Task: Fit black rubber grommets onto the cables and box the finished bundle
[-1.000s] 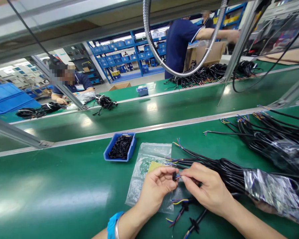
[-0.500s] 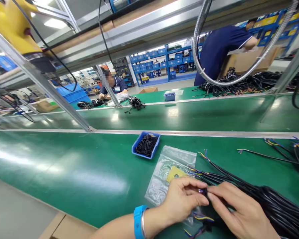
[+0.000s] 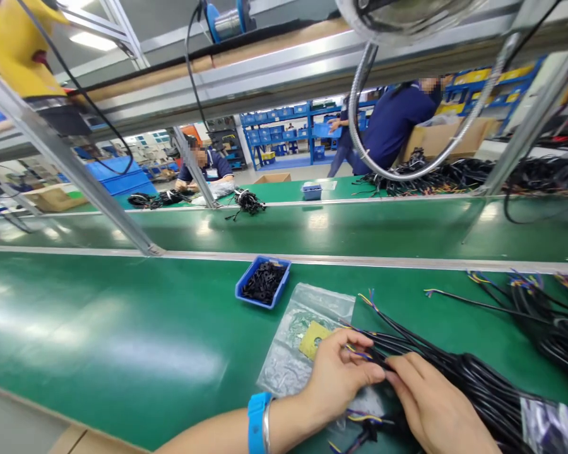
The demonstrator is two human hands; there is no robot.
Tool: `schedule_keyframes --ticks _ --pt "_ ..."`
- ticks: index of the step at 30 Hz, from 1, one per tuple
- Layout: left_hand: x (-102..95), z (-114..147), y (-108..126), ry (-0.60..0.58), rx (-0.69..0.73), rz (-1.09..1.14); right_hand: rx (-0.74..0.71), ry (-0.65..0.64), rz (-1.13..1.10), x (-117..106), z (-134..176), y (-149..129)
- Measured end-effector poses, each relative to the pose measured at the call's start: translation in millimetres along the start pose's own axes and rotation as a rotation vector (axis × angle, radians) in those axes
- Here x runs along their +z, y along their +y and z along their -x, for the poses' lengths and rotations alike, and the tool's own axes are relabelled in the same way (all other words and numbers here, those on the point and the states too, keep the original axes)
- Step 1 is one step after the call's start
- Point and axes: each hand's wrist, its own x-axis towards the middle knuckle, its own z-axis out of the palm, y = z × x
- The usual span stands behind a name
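Note:
My left hand (image 3: 336,372), with a blue band and a metal bangle on its wrist, is pinched round a black cable (image 3: 377,359). Thin coloured wires (image 3: 360,354) stick out of the cable's end between its fingers. Right beside it, my right hand (image 3: 440,403) grips the same cable with thumb and fingers. Whether a small black part also sits in the fingers, I cannot tell. Behind the hands lies a bundle of black cables (image 3: 473,372) with stripped coloured ends. Below them is a black piece with coloured wires (image 3: 369,432), partly hidden by my right hand.
A clear zip bag (image 3: 284,353) with a yellow label lies left of the cables. Beyond it stands a blue tray (image 3: 239,291) of small black parts. More cables (image 3: 549,315) lie at the right. A metal rail (image 3: 312,260) runs behind, with co-workers farther back.
The coloured wire ends now show between my left fingers, and the cable is turned differently. My head view has shifted. A person with a blue bin has appeared in the background.

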Motion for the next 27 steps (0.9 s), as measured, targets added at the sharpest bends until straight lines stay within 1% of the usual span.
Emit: schedule_keyframes --ticks 6,10,15,19,24,27 --pt "0.2 2 5 0.046 -0.057 -0.029 0.101 0.022 0.020 -6 -6 -13" --pt "1.5 3 5 0.022 -0.120 -0.031 0.136 0.035 0.003 -10 -8 -19" --pt "4.6 0 4 0.011 -0.141 0.005 0.154 0.106 -0.014 -12 -11 -25" --pt "2.7 -4 3 0.026 -0.114 -0.018 0.133 0.114 0.000 -11 -12 -23" --pt "-1.6 -6 0 -0.001 -0.035 -0.079 0.122 0.175 -0.028 -6 -12 -18" --pt "-3.2 -7 -2 -0.003 -0.009 -0.064 0.123 0.161 -0.026 -5 -12 -18"
